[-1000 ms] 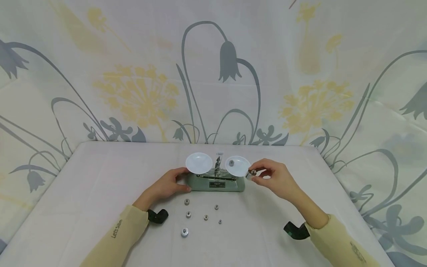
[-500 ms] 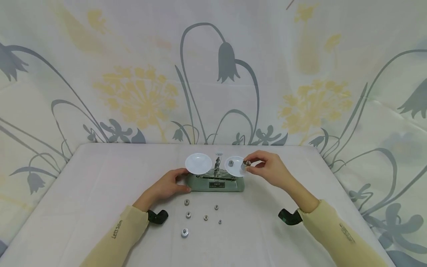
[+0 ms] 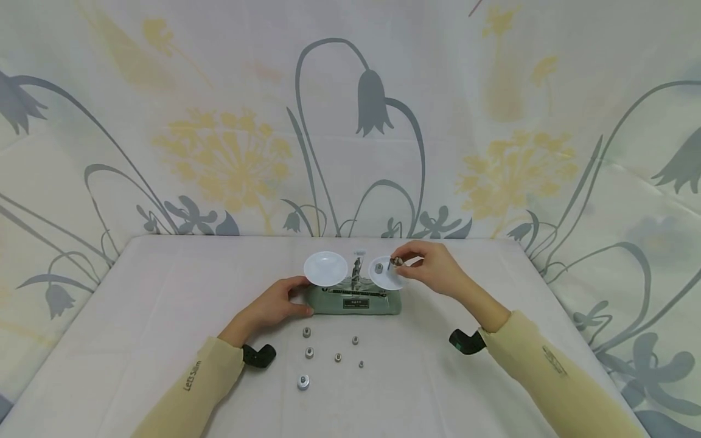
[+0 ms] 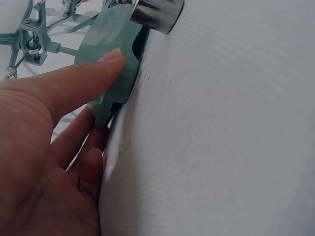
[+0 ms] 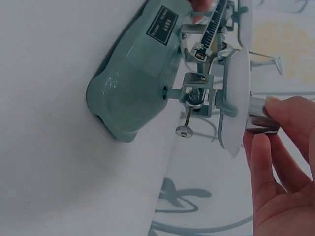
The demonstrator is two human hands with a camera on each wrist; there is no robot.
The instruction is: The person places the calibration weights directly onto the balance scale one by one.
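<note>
A green balance scale with two white pans stands at the middle back of the table. At its left end, my left hand grips the base, thumb on the front and fingers behind, as the left wrist view shows. My right hand pinches a large metal weight at the right pan. In the right wrist view this weight appears to touch the pan's upper face. A smaller metal weight stands on the same pan, to its left. The left pan bears nothing.
Several metal weights stand on the white tablecloth before the scale, such as a larger one and a tiny one. A flower-patterned curtain hangs behind and along both sides of the table.
My right hand has moved left with the large weight, from beside the right pan's edge to over the pan. The left hand stays on the base.
</note>
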